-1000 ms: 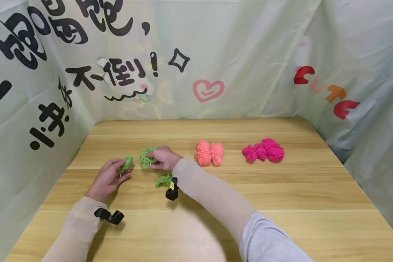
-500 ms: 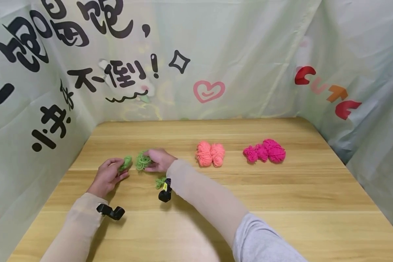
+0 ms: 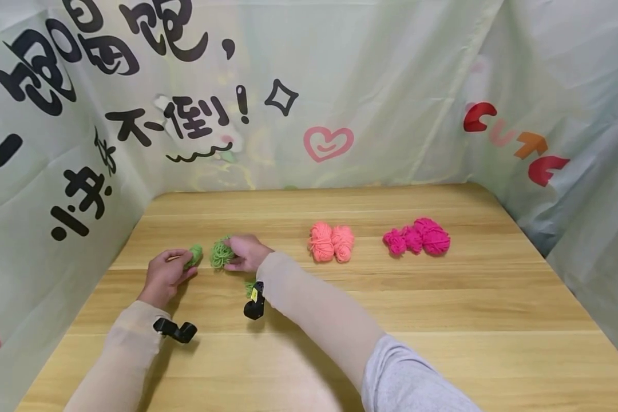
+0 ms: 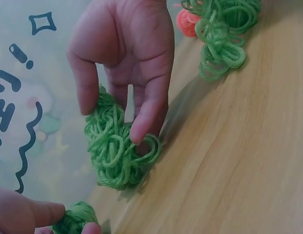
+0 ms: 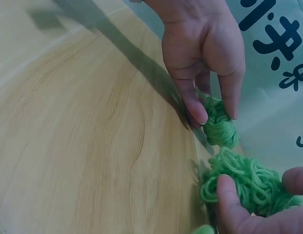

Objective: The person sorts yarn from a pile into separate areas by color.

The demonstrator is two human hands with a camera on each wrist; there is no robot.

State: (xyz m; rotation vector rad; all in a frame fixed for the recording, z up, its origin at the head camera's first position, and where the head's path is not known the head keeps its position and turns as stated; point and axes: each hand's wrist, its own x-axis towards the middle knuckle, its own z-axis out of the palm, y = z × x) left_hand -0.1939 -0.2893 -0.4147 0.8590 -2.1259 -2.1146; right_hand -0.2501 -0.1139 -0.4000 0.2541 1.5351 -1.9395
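My left hand [image 3: 165, 277] pinches a small, tightly wound ball of green yarn [image 3: 193, 256] between thumb and fingers, at the left of the table. Just right of it, my right hand [image 3: 248, 253] grips a looser, loopy bundle of green yarn [image 3: 221, 253] from its right side. A narrow gap separates the two green pieces in the head view. More loopy green yarn [image 4: 222, 44] lies on the wood; the right wrist and its camera mostly cover it in the head view. In the right wrist view the left fingers curl about the small ball [image 5: 220, 127].
Two joined coral yarn balls [image 3: 321, 242] lie to the right of the right hand. Farther right is a row of magenta yarn balls [image 3: 432, 237]. The wooden table [image 3: 443, 320] is bordered by a printed cloth [image 3: 391, 103] at the back and sides.
Both hands have shifted left, each with its green yarn; the right hand moved farther. The right wrist camera now covers more of the green yarn on the table.
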